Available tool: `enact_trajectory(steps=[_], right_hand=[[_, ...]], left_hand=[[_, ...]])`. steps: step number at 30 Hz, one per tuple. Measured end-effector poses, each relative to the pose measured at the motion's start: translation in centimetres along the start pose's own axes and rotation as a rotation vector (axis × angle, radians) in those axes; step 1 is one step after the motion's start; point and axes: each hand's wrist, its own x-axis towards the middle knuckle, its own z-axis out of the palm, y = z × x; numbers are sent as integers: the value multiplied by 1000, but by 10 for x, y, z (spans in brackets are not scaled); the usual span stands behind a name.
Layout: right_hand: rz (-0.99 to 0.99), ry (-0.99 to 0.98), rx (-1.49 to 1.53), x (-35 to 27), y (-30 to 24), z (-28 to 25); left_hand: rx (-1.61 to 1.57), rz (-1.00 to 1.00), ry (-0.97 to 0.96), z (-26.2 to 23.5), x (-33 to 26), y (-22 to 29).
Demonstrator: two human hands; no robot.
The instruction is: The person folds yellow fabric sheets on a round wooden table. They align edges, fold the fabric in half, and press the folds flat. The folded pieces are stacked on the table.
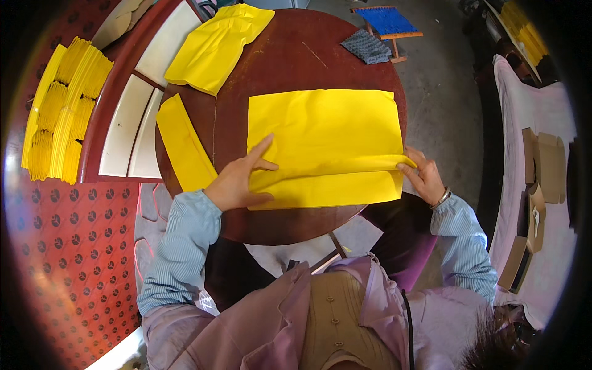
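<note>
A large yellow sheet (327, 126) lies across the round table, with a raised fold running sideways along its nearer part. I cannot tell whether it is paper or cloth. On its left edge rests my left hand (240, 179), fingers spread at the end of the fold. My right hand (427, 177) pinches the fold's right end between thumb and fingers. Left of the sheet is a narrow folded yellow strip (185, 145), close to my left wrist. A crumpled yellow sheet (219, 48) lies farther back on the table.
The dark red round table (296, 55) has a grey patterned cloth (367, 47) at its far right edge. Behind that stands a small blue-topped stool (388, 21). Stacked yellow folded pieces (65, 111) are at the left, and opened cardboard boxes (549, 166) at the right.
</note>
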Motion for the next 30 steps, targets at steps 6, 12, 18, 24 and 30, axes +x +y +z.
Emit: enact_trajectory(steps=[6,12,18,24,30], right_hand=[[201,-107,167,25,12,-8],[189,-39,252,42,18,-1],[212,181,-12,38,-1,18],[269,346,0,38,-4,48],[284,392,78,41,-5,61]], left_hand=[[-424,-93,168,-3,9,-36],[-706,-201,420,21,15,-43],[-668,-262,548,32,21,-49],[-490,-377,634,37,29,-42],[-279,-487,673,35,32,-19]])
